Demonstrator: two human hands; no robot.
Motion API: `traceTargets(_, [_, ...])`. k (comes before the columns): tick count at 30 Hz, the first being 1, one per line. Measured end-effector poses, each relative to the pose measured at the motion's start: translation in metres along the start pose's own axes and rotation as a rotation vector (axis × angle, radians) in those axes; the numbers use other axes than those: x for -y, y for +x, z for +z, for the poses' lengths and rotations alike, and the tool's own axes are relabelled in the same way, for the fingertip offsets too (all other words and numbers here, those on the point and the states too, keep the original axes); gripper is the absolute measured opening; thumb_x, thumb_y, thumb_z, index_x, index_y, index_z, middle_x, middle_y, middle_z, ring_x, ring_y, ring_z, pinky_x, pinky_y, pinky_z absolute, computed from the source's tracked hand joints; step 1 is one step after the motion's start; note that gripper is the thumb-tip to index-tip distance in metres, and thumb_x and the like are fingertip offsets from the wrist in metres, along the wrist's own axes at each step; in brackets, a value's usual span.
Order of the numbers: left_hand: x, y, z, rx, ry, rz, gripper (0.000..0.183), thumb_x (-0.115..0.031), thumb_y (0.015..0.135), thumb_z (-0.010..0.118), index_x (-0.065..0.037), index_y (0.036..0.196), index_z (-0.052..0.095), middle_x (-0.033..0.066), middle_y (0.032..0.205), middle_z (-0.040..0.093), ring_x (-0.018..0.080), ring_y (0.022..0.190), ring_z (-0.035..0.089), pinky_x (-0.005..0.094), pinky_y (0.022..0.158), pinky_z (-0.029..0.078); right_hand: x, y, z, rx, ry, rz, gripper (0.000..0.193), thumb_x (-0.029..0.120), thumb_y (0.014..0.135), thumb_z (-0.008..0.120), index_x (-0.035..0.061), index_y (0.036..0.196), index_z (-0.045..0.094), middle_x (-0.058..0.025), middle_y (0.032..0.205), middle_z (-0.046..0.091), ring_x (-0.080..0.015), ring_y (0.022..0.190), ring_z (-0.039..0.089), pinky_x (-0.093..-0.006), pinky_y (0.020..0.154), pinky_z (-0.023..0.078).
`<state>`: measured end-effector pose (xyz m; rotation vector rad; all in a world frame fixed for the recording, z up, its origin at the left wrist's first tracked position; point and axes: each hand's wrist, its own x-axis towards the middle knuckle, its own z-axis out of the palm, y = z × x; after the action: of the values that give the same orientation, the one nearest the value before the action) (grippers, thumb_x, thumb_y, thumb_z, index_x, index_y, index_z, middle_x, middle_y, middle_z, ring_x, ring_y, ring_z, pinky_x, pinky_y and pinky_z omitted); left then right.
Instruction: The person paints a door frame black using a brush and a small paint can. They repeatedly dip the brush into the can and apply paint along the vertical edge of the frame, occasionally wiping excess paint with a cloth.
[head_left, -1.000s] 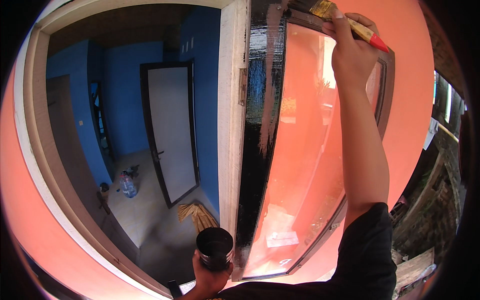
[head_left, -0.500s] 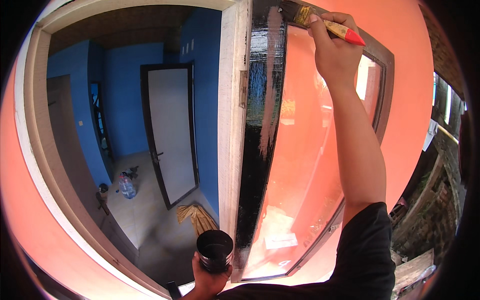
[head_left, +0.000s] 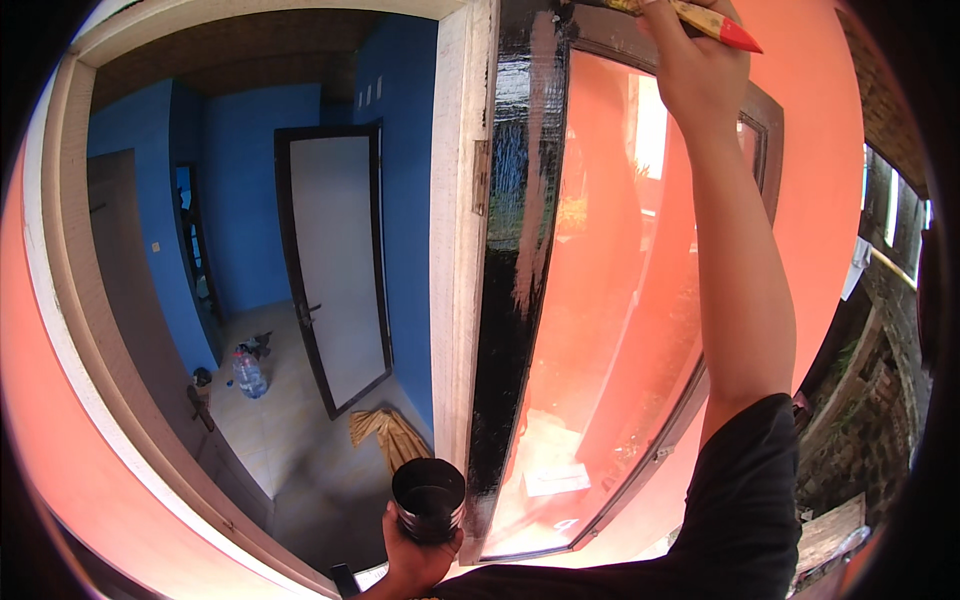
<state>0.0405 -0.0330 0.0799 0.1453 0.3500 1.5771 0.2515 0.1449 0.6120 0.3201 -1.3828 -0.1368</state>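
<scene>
High at the top edge, my right hand (head_left: 700, 62) grips a paintbrush (head_left: 720, 28) by its wooden handle with a red tip. The bristles are out of view or at the picture's upper rim, near the top rail of the glazed window frame (head_left: 512, 300). Its left stile carries glossy black paint with a brownish streak where the coat is thin. Low in the middle, my left hand (head_left: 418, 560) is wrapped round a dark paint can (head_left: 430, 492), held upright with its mouth up and black inside.
Left of the stile stands a bare, pale door frame (head_left: 455, 250). Through it show a blue-walled room, an inner door (head_left: 338, 260) standing ajar, a plastic water bottle (head_left: 250, 374) and a brown cloth-like piece (head_left: 388, 434) on tiles. An orange wall (head_left: 825, 180) lies right.
My right hand has moved up and to the right with the paintbrush, along the frame's top, taking the bristles out of sight. My left hand keeps the paint can in nearly the same place.
</scene>
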Motion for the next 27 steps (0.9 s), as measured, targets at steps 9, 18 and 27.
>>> traceTargets(9, [-0.003,0.003,-0.003,0.049,-0.027,-0.028,0.070,-0.073,0.088,0.050,-0.023,0.137,0.054,0.0071,0.133,0.061,0.0294,0.118,0.060,0.0480,0.086,0.054,0.012,-0.013,-0.004,0.220,-0.296,0.008,0.014,0.004,0.093,0.069,0.0047,0.089,0.056,0.0013,0.078,0.058,-0.0055,0.071,0.053,-0.0236,0.064,0.044])
traceTargets(18, [-0.001,0.004,-0.005,0.022,-0.005,-0.012,0.071,-0.073,0.088,0.049,-0.022,0.137,0.055,0.0074,0.133,0.061,0.0300,0.119,0.059,0.0499,0.088,0.052,0.018,0.015,0.016,0.115,-0.294,-0.092,0.015,0.004,0.092,0.069,0.0039,0.088,0.055,0.0008,0.077,0.060,-0.0067,0.071,0.056,-0.0242,0.064,0.045])
traceTargets(27, [0.005,0.007,-0.016,-0.030,-0.006,0.019,0.071,-0.074,0.087,0.049,-0.022,0.136,0.055,0.0063,0.133,0.062,0.0294,0.120,0.058,0.0487,0.090,0.050,0.004,0.016,0.009,0.111,-0.124,-0.022,0.013,0.000,0.094,0.066,0.0028,0.090,0.054,-0.0026,0.080,0.064,-0.0083,0.077,0.063,-0.0234,0.068,0.048])
